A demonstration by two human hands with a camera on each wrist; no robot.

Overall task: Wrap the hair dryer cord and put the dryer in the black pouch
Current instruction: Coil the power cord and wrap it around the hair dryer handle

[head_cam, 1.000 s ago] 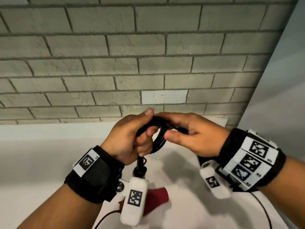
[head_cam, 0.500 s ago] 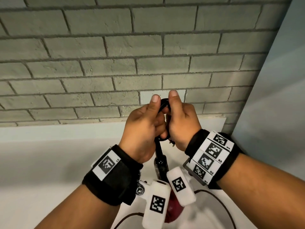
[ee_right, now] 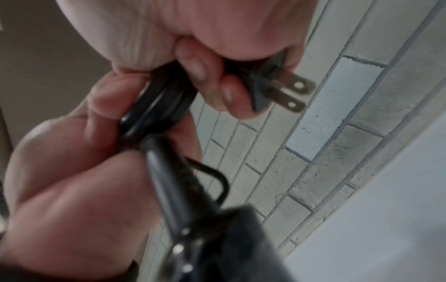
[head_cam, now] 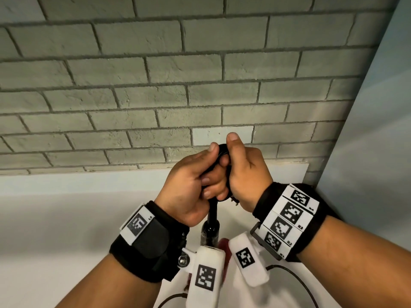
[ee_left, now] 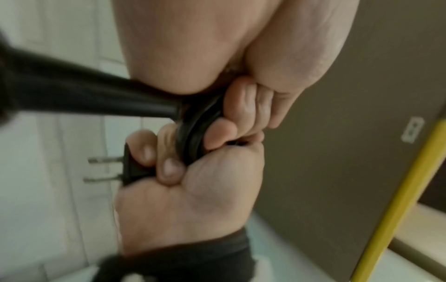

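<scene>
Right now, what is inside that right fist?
The right hand grips the plug, its two prongs sticking out past the fingers, plus part of the coiled cord. How many loops lie inside is covered by both hands.

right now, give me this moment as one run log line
left hand: grips coiled black cord | right hand: grips coil, black two-prong plug | black dryer handle: hangs below | pouch: unseen

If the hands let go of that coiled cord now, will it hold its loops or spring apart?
Probably springs apart: the cord shows no tie, only both hands clamping the loops. It looks smooth, so likely slippery. The plug juts free and may drop first.
</scene>
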